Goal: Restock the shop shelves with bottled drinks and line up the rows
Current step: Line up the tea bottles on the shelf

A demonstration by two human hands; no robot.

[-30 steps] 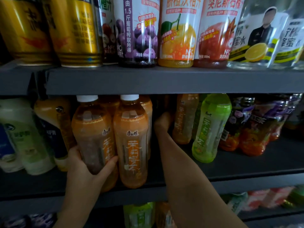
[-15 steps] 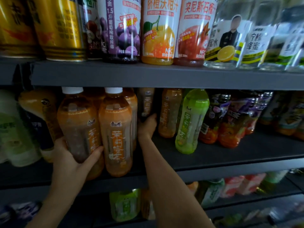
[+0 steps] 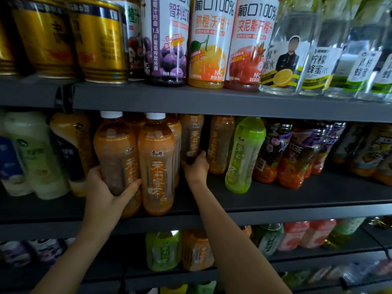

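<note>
Head view looks at a dark grey shelf rack (image 3: 212, 100) with 3 levels in sight. On the top level, gold cans (image 3: 99, 39) stand at the left end, juice bottles with white labels (image 3: 210, 43) in the middle and clear lemon-honey water bottles (image 3: 318, 60) toward the right end. The middle shelf (image 3: 297, 196) carries pale green and white bottles (image 3: 36, 155) at its left end, then orange tea bottles, a green tea bottle (image 3: 244, 153) and dark bottles with purple and orange labels (image 3: 297, 155) to the right, set back from the front edge. 2 orange tea bottles with white caps stand side by side at the front edge, touching: the left front bottle (image 3: 116, 149) and the right front bottle (image 3: 157, 166). The left hand (image 3: 106, 194) grips the left front bottle low down, thumb across its front and fingers curled round its left side. The right hand (image 3: 196, 168), reaching deeper into the shelf, has its fingers curled round the base of a rear orange bottle (image 3: 192, 136), which stands just behind and to the right of the front pair. The lower shelf (image 3: 318, 255) holds green, orange and pink bottles, blurred.
</note>
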